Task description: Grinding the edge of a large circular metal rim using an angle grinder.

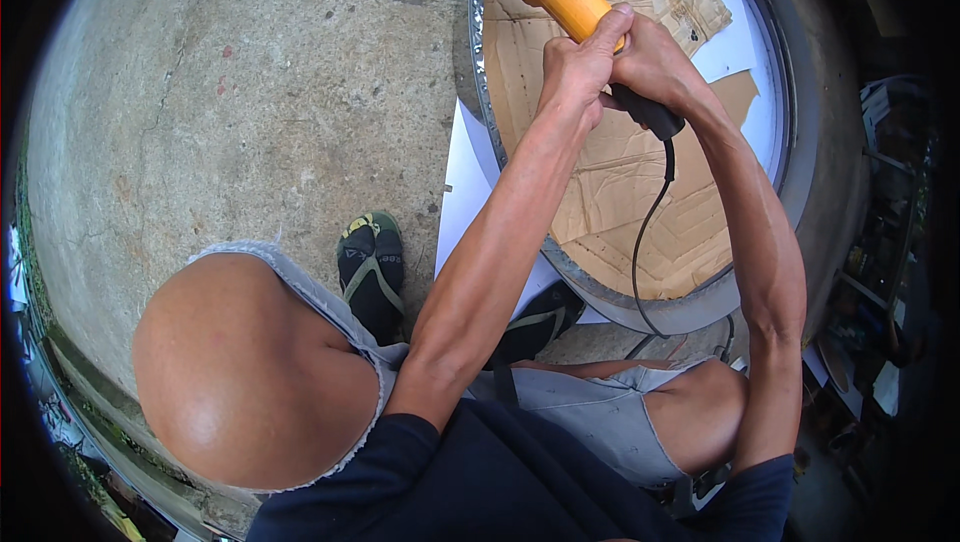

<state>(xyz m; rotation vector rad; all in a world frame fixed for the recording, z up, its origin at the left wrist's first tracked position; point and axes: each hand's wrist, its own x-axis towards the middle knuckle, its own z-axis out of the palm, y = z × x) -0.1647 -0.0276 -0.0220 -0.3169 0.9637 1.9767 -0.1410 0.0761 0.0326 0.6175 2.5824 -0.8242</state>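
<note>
An angle grinder (573, 0) with a yellow body, grey head and black rear handle is held in both my hands, its head toward the far side. My left hand (580, 70) wraps round the body where the yellow part ends. Beside it, my right hand (655, 64) grips the black handle. The grinder's front end runs to the upper edge of the view, so its disc cannot be made out. Under the tool is a large round metal ring (690, 318), its left edge bright and rough. A black cord (636, 260) trails from the handle over the ring.
Brown cardboard (640, 204) and white sheets (738, 47) lie inside and beneath the ring. Concrete floor (230, 82) spreads to the left. My sandalled foot (371, 267) stands near the ring's left side. Dark clutter (885, 242) fills the far right.
</note>
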